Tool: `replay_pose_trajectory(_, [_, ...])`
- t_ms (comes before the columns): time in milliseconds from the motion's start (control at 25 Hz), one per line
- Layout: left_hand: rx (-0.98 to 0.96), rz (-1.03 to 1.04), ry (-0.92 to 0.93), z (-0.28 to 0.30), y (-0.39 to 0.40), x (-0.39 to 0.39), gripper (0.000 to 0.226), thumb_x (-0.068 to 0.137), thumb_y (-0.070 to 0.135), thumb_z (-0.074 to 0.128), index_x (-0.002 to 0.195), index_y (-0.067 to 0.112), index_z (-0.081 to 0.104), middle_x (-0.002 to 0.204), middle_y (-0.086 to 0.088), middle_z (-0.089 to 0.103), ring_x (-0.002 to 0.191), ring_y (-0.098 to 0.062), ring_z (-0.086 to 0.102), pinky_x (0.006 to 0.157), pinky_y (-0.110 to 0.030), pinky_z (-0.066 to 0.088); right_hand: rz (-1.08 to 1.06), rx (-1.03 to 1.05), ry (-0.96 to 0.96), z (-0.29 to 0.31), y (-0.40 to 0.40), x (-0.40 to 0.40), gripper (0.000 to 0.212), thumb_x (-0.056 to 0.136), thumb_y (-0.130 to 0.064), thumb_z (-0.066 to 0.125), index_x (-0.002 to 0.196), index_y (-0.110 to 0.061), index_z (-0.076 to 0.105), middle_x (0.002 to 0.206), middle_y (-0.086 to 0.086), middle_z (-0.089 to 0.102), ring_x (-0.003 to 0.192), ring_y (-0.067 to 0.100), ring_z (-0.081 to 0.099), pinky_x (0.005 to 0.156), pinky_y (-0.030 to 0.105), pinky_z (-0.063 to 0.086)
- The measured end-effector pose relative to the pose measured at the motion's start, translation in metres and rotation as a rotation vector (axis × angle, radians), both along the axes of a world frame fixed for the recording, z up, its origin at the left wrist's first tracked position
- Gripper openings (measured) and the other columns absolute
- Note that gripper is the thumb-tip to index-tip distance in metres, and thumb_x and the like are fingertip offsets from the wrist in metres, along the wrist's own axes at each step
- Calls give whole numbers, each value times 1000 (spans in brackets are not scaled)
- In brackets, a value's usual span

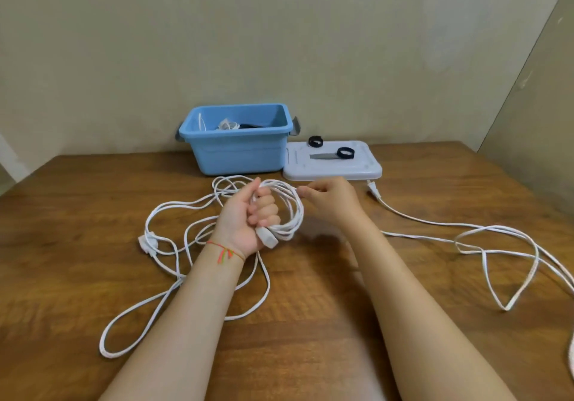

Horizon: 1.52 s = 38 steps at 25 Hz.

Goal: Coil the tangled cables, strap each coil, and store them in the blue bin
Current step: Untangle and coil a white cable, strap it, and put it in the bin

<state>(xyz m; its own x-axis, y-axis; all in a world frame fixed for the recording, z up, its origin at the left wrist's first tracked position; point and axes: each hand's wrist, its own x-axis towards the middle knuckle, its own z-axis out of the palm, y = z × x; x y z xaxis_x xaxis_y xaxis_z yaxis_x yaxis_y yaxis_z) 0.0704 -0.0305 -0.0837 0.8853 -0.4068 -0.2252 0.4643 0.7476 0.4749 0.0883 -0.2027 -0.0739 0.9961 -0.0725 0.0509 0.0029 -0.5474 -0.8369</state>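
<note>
My left hand (248, 217) grips a partly wound coil of white cable (290, 211), with the cable's socket end (267, 238) sticking out below the fist. My right hand (329, 198) pinches a strand at the coil's right side. Loose white cable (174, 279) lies in tangled loops on the table to the left and below. A second white cable (484, 239) with a plug (373, 190) trails off to the right. The blue bin (239, 152) stands at the back with coiled cables inside. Two black straps (315, 141) (345, 153) lie on the bin's lid (332, 169).
A white connector block (148, 242) sits among the loops at the left. The grey lid lies flat to the right of the bin, with a grey strip (323, 155) on it. A wall runs behind the wooden table (310, 323) and along its right side.
</note>
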Motion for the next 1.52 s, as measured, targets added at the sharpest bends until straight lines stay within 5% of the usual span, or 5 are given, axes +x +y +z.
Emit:
replay_pose_trajectory(440, [-154,460,106,-2,29,4,43,105,38,39,66,20,43,44,9,30,33,-6,26,36,-19,25,79,-347,59,5,-32,-8,8,92,-31,68,91,-23,64,84,1,67,79,20,62,65,32,50])
replay_pose_trajectory(680, [31,515,-22,6,18,-3,37,106,36,35,73,19,44,58,4,34,46,-11,30,58,-24,29,119,-65,-13,12,-32,-15,8,97,-24,62,92,-24,55,87,0,67,63,11,58,55,23,44])
replay_pose_trajectory(920, [486,515,-341,16,3,-15,36,108,33,34,85,14,54,65,-6,52,59,-16,52,65,-28,46,315,-597,-22,21,1,-31,5,95,-24,62,95,-26,67,96,-5,65,86,15,60,76,32,53])
replay_pose_trajectory(1200, [988,337,-441,14,-7,-22,32,106,37,39,87,18,58,69,0,63,70,-20,61,75,-42,52,510,-243,-105,38,10,-51,17,90,-34,71,83,-18,74,66,-12,59,60,0,50,58,15,35])
replay_pose_trajectory(1520, [1050,67,-488,14,-11,-25,30,106,34,43,95,8,54,56,-6,43,42,-16,36,42,-26,30,528,323,74,41,-6,-48,10,92,-10,66,94,-16,74,71,-3,66,67,9,56,68,27,49])
